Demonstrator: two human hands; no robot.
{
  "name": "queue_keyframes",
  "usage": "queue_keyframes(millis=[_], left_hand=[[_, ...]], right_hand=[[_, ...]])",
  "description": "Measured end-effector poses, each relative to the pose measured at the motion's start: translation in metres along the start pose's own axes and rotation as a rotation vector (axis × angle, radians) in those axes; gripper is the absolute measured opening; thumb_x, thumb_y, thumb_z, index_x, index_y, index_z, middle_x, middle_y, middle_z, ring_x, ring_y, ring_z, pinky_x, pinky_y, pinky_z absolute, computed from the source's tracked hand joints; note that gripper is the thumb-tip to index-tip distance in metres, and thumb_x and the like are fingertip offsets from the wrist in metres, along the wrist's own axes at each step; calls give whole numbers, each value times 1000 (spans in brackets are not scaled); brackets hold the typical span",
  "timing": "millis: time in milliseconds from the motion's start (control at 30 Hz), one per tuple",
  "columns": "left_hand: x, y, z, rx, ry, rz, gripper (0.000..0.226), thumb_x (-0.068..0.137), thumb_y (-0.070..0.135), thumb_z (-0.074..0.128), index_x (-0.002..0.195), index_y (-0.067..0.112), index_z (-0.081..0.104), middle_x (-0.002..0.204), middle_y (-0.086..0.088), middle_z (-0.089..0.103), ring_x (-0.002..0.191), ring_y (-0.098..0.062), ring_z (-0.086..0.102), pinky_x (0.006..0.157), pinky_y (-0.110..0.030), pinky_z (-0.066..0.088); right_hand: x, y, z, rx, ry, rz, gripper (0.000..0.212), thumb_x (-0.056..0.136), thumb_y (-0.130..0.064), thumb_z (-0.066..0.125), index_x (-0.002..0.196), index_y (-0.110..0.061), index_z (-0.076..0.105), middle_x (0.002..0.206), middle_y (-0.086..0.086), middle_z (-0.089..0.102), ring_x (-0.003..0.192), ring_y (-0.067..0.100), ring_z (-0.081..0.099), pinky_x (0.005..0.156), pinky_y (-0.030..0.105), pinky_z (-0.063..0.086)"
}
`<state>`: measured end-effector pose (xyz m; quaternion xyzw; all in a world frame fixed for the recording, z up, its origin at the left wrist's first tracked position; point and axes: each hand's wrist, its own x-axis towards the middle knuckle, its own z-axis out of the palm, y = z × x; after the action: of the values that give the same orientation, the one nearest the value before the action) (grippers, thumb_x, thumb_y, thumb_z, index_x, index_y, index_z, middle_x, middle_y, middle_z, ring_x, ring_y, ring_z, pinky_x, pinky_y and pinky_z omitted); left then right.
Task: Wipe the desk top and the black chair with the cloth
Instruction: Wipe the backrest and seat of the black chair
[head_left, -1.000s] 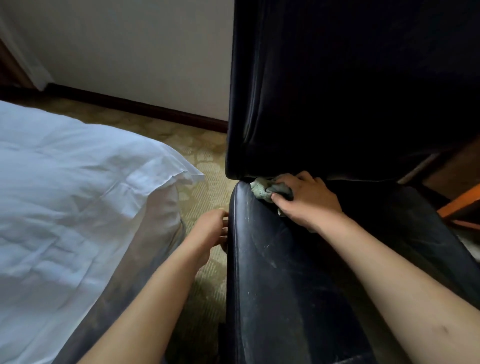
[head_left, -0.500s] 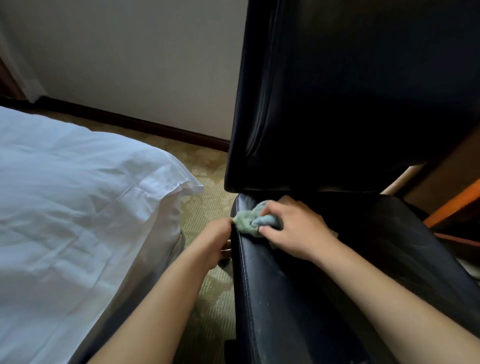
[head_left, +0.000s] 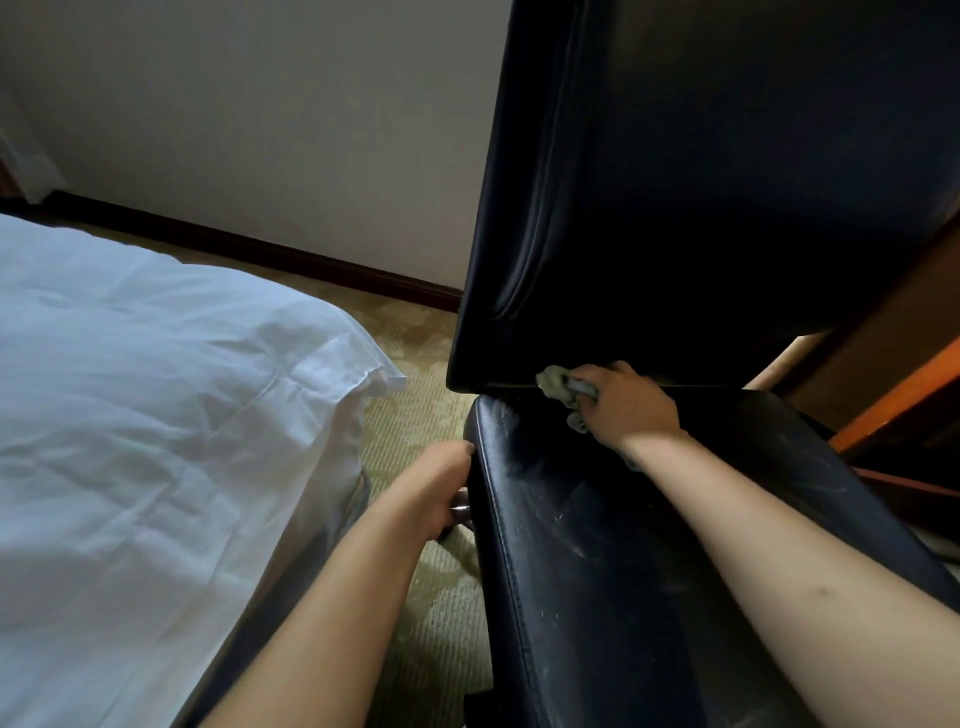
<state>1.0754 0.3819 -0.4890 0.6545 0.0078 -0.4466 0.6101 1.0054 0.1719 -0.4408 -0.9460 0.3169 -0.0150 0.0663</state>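
Bed (head_left: 156, 415) occupies nine o'clock, apart from the work. Your left hand (head_left: 441, 486) sits at the left edge of the black chair (head_left: 597, 545) seat, fingers curled under the rim; hold that brace so the seat does not swing. Your right hand (head_left: 621, 408), forearm reaching in from five o'clock, has its grip clamped on the bunched cloth (head_left: 558, 384), pressed into the crease where seat meets backrest, toward twelve o'clock. Recommendation: open the cloth flatter, draw it along the crease in one pass, then work the scuffed seat toward you. Tabletop not inspected here; likely outstanding.
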Motion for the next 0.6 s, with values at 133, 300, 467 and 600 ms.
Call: queue_keyframes(millis=[133,300,467,600], left_hand=[[4,0,-3,9,4,-37,25,100,14,39,89,12,62,74,-4,54,64,-21,51,58,-30,45],[5,-2,-7,-44,4,-45,24,98,25,43,92,16,64,78,-5,61,63,-21,55,56,-26,47],[-1,0,-5,-125,-5,-60,33,101,38,42,93,13,62,83,-6,62,75,-22,55,66,-31,45],[3,1,-9,-214,4,-128,58,104,52,28,115,6,61,89,-10,64,75,-24,57,65,-31,46]], right_hand=[[-26,-43,-2,15,-53,-100,45,91,-39,55,133,-56,52,139,-11,48,124,27,51,104,39,46],[-74,-70,2,-93,-67,-436,45,91,-37,58,133,-54,55,130,-11,45,114,23,49,92,38,48],[-24,-64,-4,-11,-57,-320,42,88,-35,58,124,-56,58,124,-12,56,109,23,61,91,36,53],[4,-80,1,-88,-16,-172,42,91,-28,55,124,-53,60,130,-5,56,111,29,61,90,35,53]])
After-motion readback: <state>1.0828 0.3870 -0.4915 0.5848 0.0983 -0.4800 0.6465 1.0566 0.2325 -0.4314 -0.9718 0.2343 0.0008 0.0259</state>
